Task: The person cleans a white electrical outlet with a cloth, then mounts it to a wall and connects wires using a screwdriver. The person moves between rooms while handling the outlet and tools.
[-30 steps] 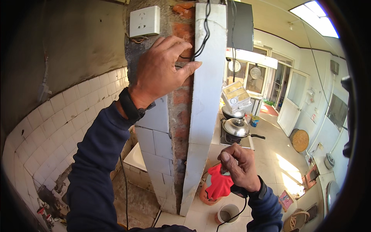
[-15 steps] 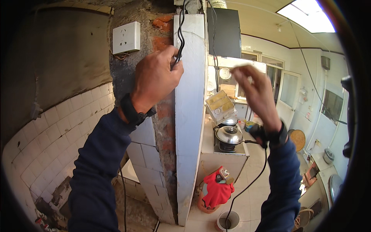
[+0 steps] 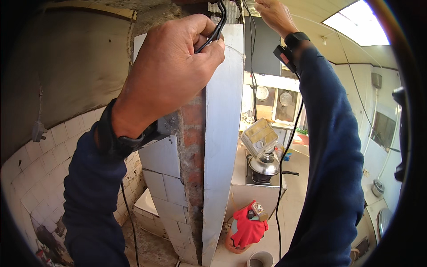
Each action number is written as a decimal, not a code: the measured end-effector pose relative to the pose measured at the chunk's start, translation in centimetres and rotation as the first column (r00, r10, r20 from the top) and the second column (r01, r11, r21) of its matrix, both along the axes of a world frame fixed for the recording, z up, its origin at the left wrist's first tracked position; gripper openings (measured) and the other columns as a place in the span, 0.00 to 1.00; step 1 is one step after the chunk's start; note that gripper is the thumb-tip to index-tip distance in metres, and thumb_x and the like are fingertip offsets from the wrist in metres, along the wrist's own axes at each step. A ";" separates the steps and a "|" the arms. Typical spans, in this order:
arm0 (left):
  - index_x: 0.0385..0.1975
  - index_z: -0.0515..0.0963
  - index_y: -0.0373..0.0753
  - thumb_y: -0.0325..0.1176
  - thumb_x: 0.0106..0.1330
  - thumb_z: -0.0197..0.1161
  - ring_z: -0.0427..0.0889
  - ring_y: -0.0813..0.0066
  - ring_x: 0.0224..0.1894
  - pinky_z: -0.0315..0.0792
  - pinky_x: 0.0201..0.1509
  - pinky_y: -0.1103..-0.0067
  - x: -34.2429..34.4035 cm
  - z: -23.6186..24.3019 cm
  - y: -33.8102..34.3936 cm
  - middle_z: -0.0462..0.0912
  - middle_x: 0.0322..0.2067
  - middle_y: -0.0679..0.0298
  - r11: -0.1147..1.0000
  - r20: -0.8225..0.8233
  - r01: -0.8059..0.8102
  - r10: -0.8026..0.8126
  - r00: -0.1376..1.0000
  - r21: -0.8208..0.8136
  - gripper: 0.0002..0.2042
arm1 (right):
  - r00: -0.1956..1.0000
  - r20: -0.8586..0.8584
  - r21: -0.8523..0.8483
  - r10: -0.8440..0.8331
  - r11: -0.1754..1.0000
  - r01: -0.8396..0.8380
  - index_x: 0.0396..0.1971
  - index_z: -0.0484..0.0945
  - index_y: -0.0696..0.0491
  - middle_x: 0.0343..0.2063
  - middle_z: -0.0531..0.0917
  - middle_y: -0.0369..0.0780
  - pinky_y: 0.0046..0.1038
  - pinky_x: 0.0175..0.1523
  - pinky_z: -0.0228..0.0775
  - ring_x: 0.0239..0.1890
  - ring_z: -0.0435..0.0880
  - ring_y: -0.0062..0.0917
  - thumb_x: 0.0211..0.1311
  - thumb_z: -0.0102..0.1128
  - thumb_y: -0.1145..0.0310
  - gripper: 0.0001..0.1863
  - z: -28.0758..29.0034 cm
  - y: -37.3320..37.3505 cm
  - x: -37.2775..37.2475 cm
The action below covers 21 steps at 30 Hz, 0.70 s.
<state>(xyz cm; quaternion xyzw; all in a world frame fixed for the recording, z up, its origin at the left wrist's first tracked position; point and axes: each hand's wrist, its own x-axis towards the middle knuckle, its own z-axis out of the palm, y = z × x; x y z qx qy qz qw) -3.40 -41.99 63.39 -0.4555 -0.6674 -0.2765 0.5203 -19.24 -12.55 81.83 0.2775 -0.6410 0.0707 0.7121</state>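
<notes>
By the pillar (image 3: 222, 133) | left fingers (image 3: 215, 52) pinched on black cables (image 3: 223, 18) | right hand (image 3: 276, 17) now higher, grip unclear

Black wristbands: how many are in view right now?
2: a left wristband below the left hand, which pinches black cables, and a right wristband near the top edge.

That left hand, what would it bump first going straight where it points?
Probably the white panel, seemingly just past the black cables the left hand pinches, but depth is unclear.
</notes>
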 end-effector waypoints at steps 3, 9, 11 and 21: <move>0.42 0.81 0.32 0.30 0.75 0.61 0.69 0.92 0.27 0.63 0.30 0.85 0.7 0.1 0.6 0.76 0.24 0.75 0.999 0.043 -0.033 0.033 0.999 0.004 0.07 | 0.998 0.004 -0.003 0.066 0.998 -0.066 0.39 0.85 0.58 0.39 0.85 0.55 0.45 0.50 0.76 0.43 0.84 0.53 0.65 0.56 0.59 0.17 1.4 -1.1 -1.8; 0.41 0.80 0.32 0.30 0.76 0.61 0.70 0.91 0.26 0.64 0.31 0.85 1.7 -0.3 2.4 0.76 0.23 0.74 0.995 0.004 -0.075 0.074 0.997 0.060 0.07 | 0.942 -0.001 -0.065 0.335 0.940 -0.335 0.31 0.86 0.61 0.29 0.86 0.56 0.44 0.44 0.77 0.34 0.88 0.46 0.67 0.58 0.60 0.18 2.8 -3.0 -3.4; 0.41 0.80 0.32 0.30 0.76 0.61 0.70 0.91 0.27 0.64 0.31 0.85 2.2 -0.5 2.8 0.76 0.23 0.74 0.992 0.003 -0.113 0.113 0.994 0.049 0.07 | 0.936 -0.006 -0.104 0.353 0.930 -0.352 0.28 0.86 0.62 0.27 0.85 0.56 0.44 0.43 0.76 0.32 0.87 0.46 0.66 0.58 0.60 0.18 3.4 -3.1 -3.5; 0.42 0.80 0.32 0.31 0.75 0.62 0.74 0.89 0.28 0.68 0.33 0.85 2.7 0.8 4.4 0.80 0.26 0.73 0.987 -0.044 -0.141 0.145 0.989 0.082 0.08 | 0.946 -0.160 -0.143 0.281 0.942 -0.304 0.29 0.85 0.63 0.29 0.85 0.58 0.49 0.45 0.76 0.36 0.85 0.55 0.65 0.57 0.66 0.15 5.6 -2.9 -4.4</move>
